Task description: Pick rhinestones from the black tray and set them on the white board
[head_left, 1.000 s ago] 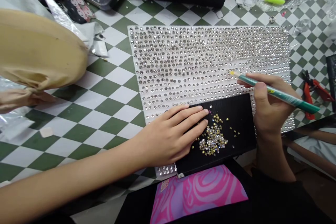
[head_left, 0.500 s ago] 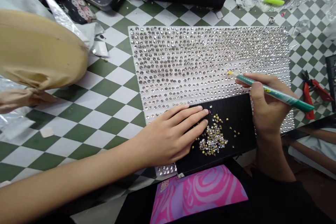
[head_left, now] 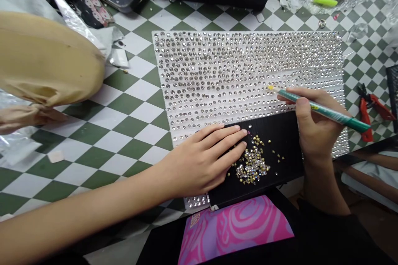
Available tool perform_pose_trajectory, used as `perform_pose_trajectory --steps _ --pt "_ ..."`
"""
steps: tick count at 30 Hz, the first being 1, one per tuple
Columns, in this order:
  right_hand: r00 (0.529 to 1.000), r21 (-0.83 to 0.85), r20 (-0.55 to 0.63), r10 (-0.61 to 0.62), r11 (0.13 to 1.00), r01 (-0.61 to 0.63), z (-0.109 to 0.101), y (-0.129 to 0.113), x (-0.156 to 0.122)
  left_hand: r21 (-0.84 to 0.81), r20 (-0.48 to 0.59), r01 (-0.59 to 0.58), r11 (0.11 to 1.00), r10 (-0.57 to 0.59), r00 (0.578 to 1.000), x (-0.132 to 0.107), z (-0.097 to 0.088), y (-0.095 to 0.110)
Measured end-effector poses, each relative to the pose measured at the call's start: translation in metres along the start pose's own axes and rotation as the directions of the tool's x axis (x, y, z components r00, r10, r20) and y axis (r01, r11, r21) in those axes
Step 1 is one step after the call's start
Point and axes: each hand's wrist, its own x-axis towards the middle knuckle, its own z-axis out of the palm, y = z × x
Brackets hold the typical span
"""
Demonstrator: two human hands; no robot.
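Green-and-white checkered cloth point(head_left: 121, 132) covers the table, and a big sheet of clear rhinestones point(head_left: 248, 58) lies across the middle of the frame, row on row in a tight grid. Over its lower edge sits a black tray point(head_left: 287, 161), and on it, just past my fingertips, is a loose heap of gold-backed stones point(head_left: 252, 166). My left hand point(head_left: 199, 159) lies flat and open on the tray's left end, fingers together, gripping nothing; it seems to be steadying the tray. My right hand point(head_left: 317, 126) is closed around a teal pick-up pencil point(head_left: 314, 107) in a writing grip, its yellow tip over the sheet's lower rows. I can't tell whether that tip is touching a stone. The step in hand looks like setting stones one at a time, so the next move seems to call for dabbing a single stone from the heap. Red-handled pliers point(head_left: 365, 112) lie off to the right — a pink pouch point(head_left: 236, 227) sits at the bottom edge.
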Motion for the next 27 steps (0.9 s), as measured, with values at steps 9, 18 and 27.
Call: perform_pose_trajectory --steps 9,18,27 --pt "0.998 0.054 -0.064 -0.011 0.998 0.014 0.003 -0.002 0.0 -0.007 0.005 -0.002 1.0 0.002 1.0 0.0 0.0 0.0" --pt "0.999 0.065 -0.042 -0.002 0.998 0.004 0.003 -0.004 0.001 0.002 -0.003 -0.001 1.0 0.001 1.0 0.0 0.0 0.0" --pt "0.986 0.117 0.0 -0.165 0.979 0.164 -0.01 -0.002 0.012 -0.007 0.001 -0.006 1.0 0.006 1.0 -0.001 0.0 -0.001"
